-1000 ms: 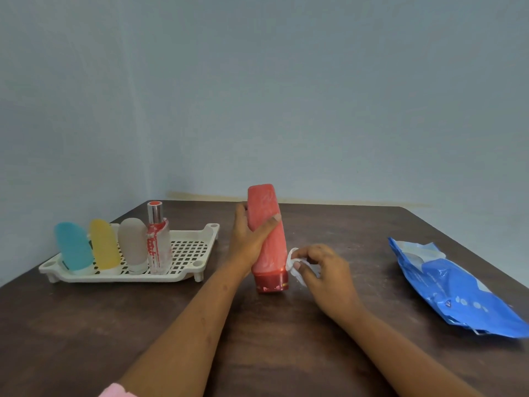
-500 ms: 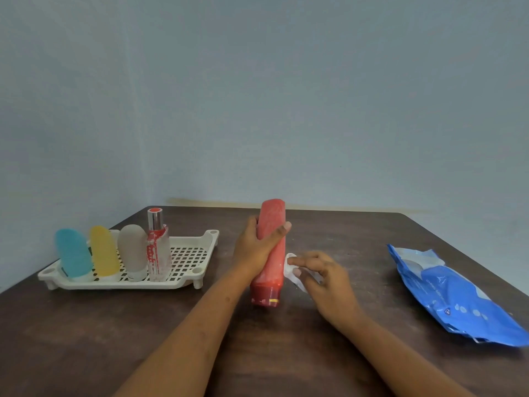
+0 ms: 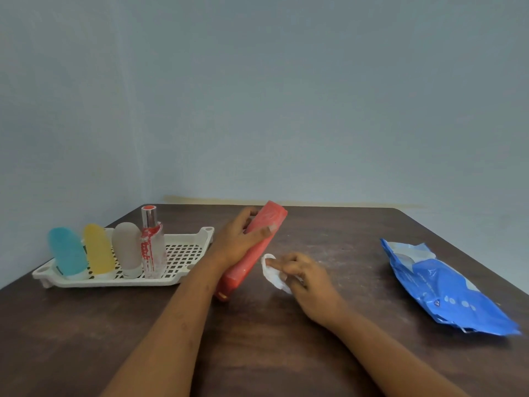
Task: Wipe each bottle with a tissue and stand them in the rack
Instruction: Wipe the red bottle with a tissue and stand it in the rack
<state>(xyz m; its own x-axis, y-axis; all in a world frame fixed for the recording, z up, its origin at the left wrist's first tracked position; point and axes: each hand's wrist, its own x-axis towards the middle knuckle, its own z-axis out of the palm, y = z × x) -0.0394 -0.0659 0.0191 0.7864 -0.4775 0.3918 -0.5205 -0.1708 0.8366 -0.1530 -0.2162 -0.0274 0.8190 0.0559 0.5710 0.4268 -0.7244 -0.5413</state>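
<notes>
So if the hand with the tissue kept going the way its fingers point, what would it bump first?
Probably the red bottle. The right hand points left with the tissue, and the tilted bottle is just beside it.

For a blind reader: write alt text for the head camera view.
The left hand holds a tilted red bottle while the right hand holds a white tissue beside it. On the dark table, four bottles stand in a white rack at left; a blue packet lies at right.

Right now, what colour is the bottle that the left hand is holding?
Red. The red bottle is held tilted by the left hand, clear in the head view.
</notes>
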